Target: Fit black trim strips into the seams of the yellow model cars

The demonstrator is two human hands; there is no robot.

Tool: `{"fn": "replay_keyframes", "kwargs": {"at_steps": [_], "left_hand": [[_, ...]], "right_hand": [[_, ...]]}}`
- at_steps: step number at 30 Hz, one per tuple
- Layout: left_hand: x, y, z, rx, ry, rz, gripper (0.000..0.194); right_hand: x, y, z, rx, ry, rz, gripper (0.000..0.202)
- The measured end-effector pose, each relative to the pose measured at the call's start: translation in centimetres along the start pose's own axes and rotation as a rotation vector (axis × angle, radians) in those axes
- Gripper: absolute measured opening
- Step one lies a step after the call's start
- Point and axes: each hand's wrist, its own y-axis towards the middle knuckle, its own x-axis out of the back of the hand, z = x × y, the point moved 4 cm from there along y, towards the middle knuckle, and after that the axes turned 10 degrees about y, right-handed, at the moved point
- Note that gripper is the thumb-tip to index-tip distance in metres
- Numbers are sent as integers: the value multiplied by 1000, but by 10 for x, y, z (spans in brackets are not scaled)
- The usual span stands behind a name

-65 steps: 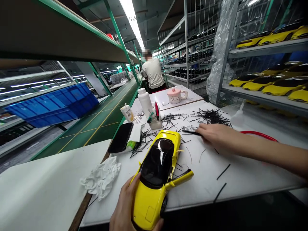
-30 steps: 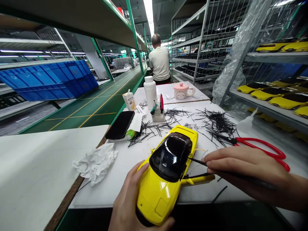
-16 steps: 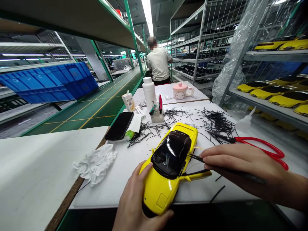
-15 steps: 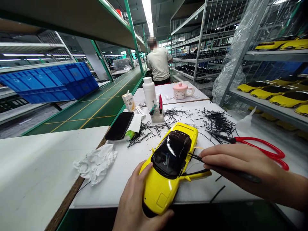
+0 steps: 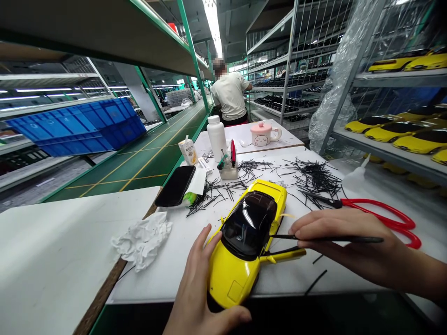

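Note:
A yellow model car [image 5: 233, 272] with a black roof and dark glass lies on the white tabletop, its front toward me. One door [image 5: 288, 255] stands open on its right-hand side in the view. My left hand [image 5: 199, 284] holds the car by its front corner, fingers along the side and thumb at the nose. Between the fingers of my right hand [image 5: 345, 239] is a pair of black tweezers [image 5: 282, 237], tips reaching into the door opening. What the tips touch is too small to tell. A thin pale strip [image 5: 288, 215] sticks out beside the car.
Red-handled scissors [image 5: 377, 204] lie at the right near a heap of black strips [image 5: 316, 177]. Crumpled tissue [image 5: 145, 239], a phone [image 5: 175, 186], a white bottle [image 5: 216, 137] and a lidded pink mug [image 5: 262, 134] surround the car. A person [image 5: 228, 95] sits ahead; racks [image 5: 387, 81] hold yellow cars.
My right hand has turned the tweezers nearly level, and their tips sit lower in the door opening. The fingers of my left hand have shifted and lifted slightly on the car.

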Motion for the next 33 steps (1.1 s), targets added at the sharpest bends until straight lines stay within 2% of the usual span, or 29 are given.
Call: {"fn": "replay_keyframes", "kwargs": {"at_steps": [2,4,7,12,15,17,20,23,26,28,30,33], "left_hand": [[5,7,-1,-23,-54,-22,79],[12,18,-7,-44,-77,-54,59],[25,45,-27,-113,-51,-92,37],[29,96,-74,-403,-51,48,34],[21,117,-86,-497,-5,156,31],[17,124,-86,-512,-9,195,26],[14,127,-81,-465,-79,236,18],[13,126,-77,-422,-134,262,14],[13,124,-75,-391,-176,287,13],[13,124,-74,-358,-207,303,13],[14,124,-73,-330,-226,296,16],[16,124,-71,-320,-219,261,24]], "right_hand": [[3,-2,-2,-54,36,-22,17],[7,-4,-4,-107,65,-64,15],[11,-5,-5,-130,92,-100,16],[11,-4,-5,-107,74,-56,15],[12,-5,-7,-122,90,-54,15],[13,-6,-10,-156,107,-60,13],[19,-5,-12,-206,155,-94,8],[34,4,-10,-189,162,-135,11],[55,21,-13,-197,77,-114,11],[68,31,-26,-277,77,-106,8],[77,36,-44,-374,172,-116,14],[75,29,-69,-496,336,-67,26]]}}
